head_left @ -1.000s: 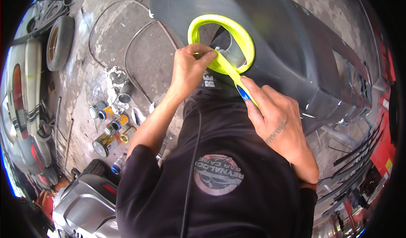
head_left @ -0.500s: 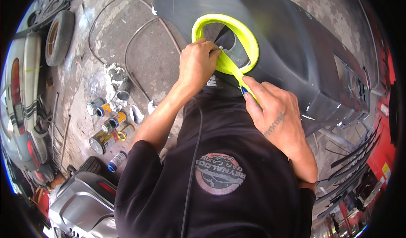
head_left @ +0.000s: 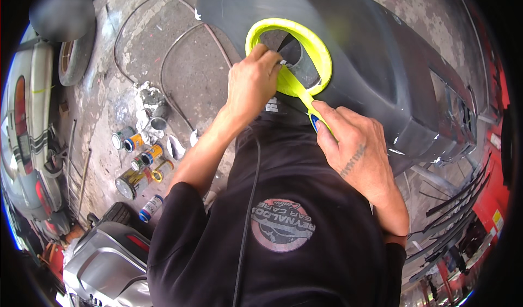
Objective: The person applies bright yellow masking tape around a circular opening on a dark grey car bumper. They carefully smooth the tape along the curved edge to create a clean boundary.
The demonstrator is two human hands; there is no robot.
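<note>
Right fingers [head_left: 329, 113] clamped on roll [head_left: 315, 120], left fingers [head_left: 268, 57] pinching its yellow tape [head_left: 294, 84] against the bumper [head_left: 376, 72]. Likely light, limp, tacky; grip roll by sides, tape by edge.

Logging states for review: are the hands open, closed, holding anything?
Left hand: closed on the flat neon-yellow tape; exact grip hidden.
Right hand: closed, holding the neon-yellow tape roll with blue centre, partly hidden.
</note>
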